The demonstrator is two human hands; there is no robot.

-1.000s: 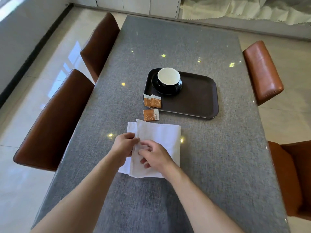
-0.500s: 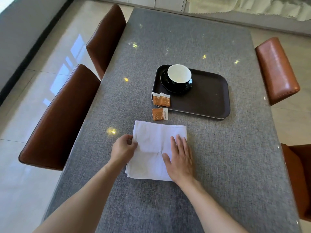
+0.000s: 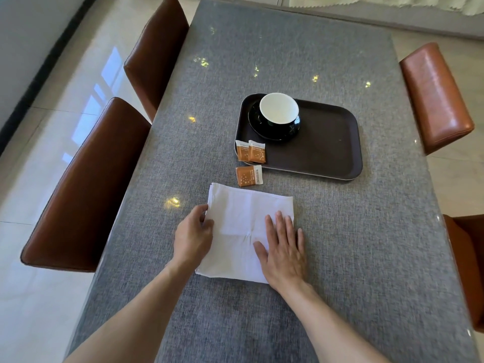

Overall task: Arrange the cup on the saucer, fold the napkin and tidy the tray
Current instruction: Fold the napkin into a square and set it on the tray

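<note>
Head view: the folded napkin [image 3: 246,231] lies on the table [image 3: 366,244], near the tray [image 3: 327,153]. The right hand [image 3: 284,254] presses flat, fingers spread, likely setting the crease; the left hand [image 3: 192,235] pinches its edge to steady it. The cup [image 3: 279,109] sits on its saucer [image 3: 272,131].

Grey table [image 3: 340,258], brown leather chairs [image 3: 86,184] on both sides, glossy tiled floor [image 3: 39,297].

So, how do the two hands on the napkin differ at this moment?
The left hand is curled and pinches the left edge of the napkin; the right hand lies flat, fingers spread, pressing the napkin's right side. The left hand shows its side; the right hand shows its back. Both touch the napkin.
</note>
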